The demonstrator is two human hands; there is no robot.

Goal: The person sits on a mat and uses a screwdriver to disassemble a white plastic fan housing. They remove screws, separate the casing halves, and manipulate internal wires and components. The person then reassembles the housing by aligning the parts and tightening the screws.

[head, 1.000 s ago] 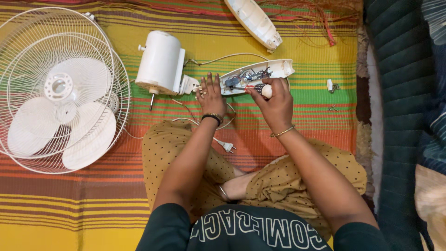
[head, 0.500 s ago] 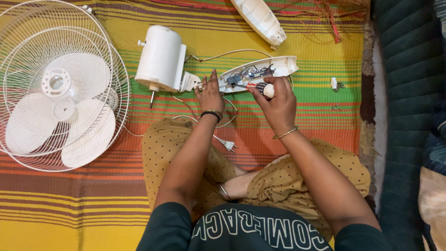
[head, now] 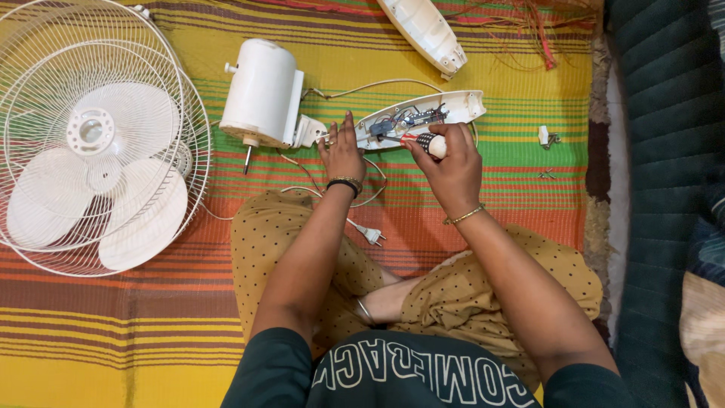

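Right hand clenched on screwdriver, tip in open fan base; left hand, fingers extended, steadies base at 9 o'clock.

Striped mat w/ fan parts (cover, motor).

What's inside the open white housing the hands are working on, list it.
Inside the open white housing: a small circuit board and coloured wires, with the screwdriver tip poking in, held by the right hand. The left hand covers its left end.
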